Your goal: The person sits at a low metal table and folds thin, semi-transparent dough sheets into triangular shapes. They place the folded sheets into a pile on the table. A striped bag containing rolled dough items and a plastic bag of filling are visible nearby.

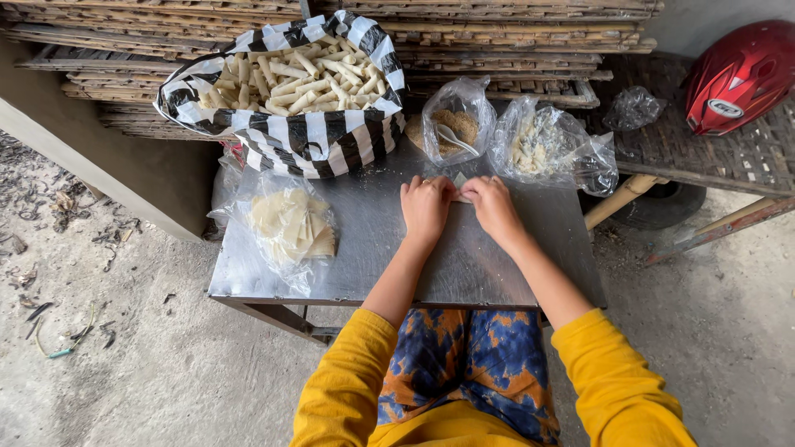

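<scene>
Pale wrapper [460, 189] — tip seemingly pointing away — between both hands.

Outdoor snack-making stall (dirt floor); stacked bamboo racks [513, 50]; steel table [373, 248].

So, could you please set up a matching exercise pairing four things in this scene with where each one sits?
Things:
1. striped bag of rolled sticks
2. clear bag of flat wrappers
3. red helmet
4. small wrapper piece

Places:
A. upper right, on the woven bench
B. between the left hand and the right hand
C. left part of the metal table
D. far left end of the table, against the stacked bamboo

Pairs: 1-D, 2-C, 3-A, 4-B
</scene>
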